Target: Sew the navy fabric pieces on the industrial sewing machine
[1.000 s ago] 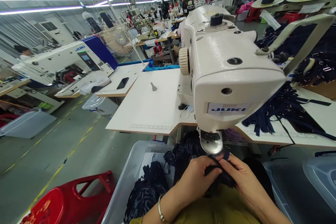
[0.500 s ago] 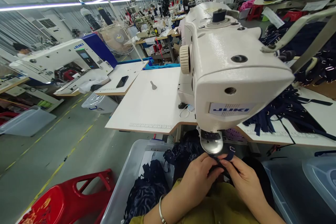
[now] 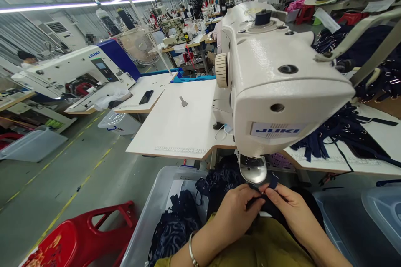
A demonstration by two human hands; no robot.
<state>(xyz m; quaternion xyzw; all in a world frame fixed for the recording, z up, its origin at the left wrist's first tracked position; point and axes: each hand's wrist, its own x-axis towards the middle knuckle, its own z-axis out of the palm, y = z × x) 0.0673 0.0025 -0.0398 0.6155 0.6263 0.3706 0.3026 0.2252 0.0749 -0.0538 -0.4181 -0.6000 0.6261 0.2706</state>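
A white sewing machine [image 3: 282,87] fills the middle of the head view, with a rounded metal guard [image 3: 253,171] at its lower end. Just below that guard, my left hand [image 3: 239,208] is closed, thumb and fingers pinched at a dark navy fabric strap [image 3: 273,181]. From the other side my right hand [image 3: 286,202] pinches the same strap close to the left fingertips. The strap's short end sticks up past the right fingers; a small light metal bit shows on it. Most of the strap is hidden by my fingers and the guard.
A clear plastic bin [image 3: 163,179] with bundled navy straps [image 3: 175,225] stands at lower left. A red stool [image 3: 90,229] is beside it. More navy straps [image 3: 313,137] and a dark phone [image 3: 366,144] lie on the right tabletop. A small metal piece [image 3: 183,101] rests on the white table [image 3: 175,127].
My fingers have shifted slightly on the strap, and its raised end has turned and dropped a little, so the metal loop shows less. A white patch now shows below my hands.
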